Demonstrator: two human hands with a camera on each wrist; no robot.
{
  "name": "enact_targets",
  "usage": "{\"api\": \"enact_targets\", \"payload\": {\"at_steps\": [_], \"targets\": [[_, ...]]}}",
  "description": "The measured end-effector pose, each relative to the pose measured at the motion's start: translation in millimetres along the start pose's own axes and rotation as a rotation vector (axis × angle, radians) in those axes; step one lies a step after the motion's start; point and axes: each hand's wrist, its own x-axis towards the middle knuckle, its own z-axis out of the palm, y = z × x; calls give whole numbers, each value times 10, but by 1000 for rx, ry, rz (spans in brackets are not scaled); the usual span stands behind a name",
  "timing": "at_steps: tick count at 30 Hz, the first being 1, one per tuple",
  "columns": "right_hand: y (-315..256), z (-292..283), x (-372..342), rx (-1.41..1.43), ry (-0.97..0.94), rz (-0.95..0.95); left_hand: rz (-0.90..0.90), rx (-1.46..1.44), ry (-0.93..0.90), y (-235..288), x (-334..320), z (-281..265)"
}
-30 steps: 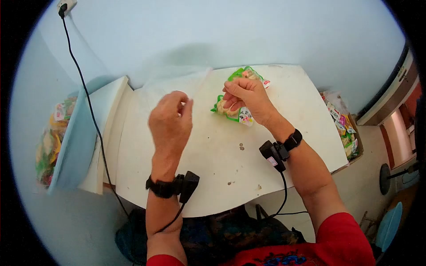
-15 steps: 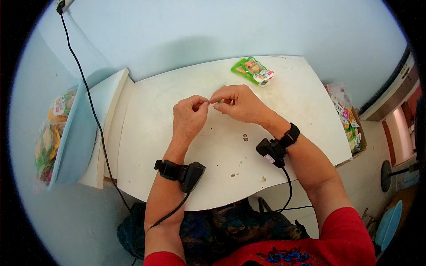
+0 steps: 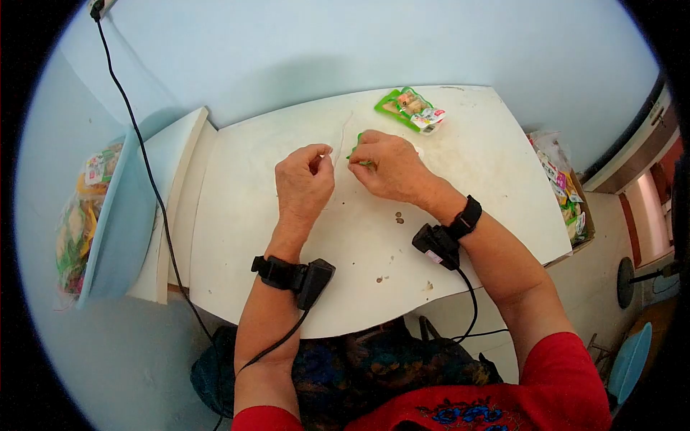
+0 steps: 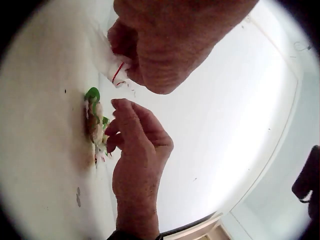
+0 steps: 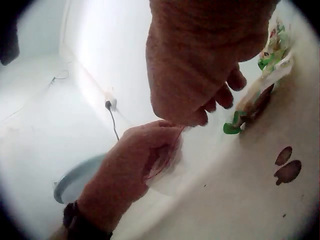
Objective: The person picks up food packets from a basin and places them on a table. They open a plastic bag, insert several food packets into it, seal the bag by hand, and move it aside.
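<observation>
My left hand [image 3: 305, 183] pinches a clear plastic bag [image 3: 342, 147]; its red line shows along the bag [image 4: 118, 73] in the left wrist view. Just right of it, my right hand [image 3: 392, 167] has bent fingers, with nothing visible between them. Beneath and behind that hand lies a green-edged snack packet [image 5: 256, 100], mostly hidden in the head view. Farther back on the white table [image 3: 273, 154] are green-and-white packets [image 3: 411, 108], overlapping. The right thumb and index fingertips are hidden in the right wrist view.
A blue basin [image 3: 118, 230] with bagged packets [image 3: 77, 237] stands left of the table. At the right, a box [image 3: 583, 208] holds more packets. Black cables hang from both wrist cameras. Small brown spots [image 3: 399, 218] mark the tabletop.
Both hands came together at the middle of the table, then parted slightly. The clear bag, earlier spread at the back left, now hangs from my left hand. The far packets stay put.
</observation>
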Motion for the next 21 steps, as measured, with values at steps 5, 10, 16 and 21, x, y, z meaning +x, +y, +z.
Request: {"api": "enact_targets", "payload": {"at_steps": [5, 10, 16, 21], "targets": [[25, 136, 23, 75, 208, -256, 95, 50, -33, -71, -33, 35], [16, 90, 12, -85, 86, -274, 74, 34, -26, 38, -39, 13], [-12, 27, 46, -301, -15, -317, 81, 15, 13, 201, -21, -5], [145, 178, 37, -263, 41, -467, 275, 78, 36, 108, -53, 41]]}}
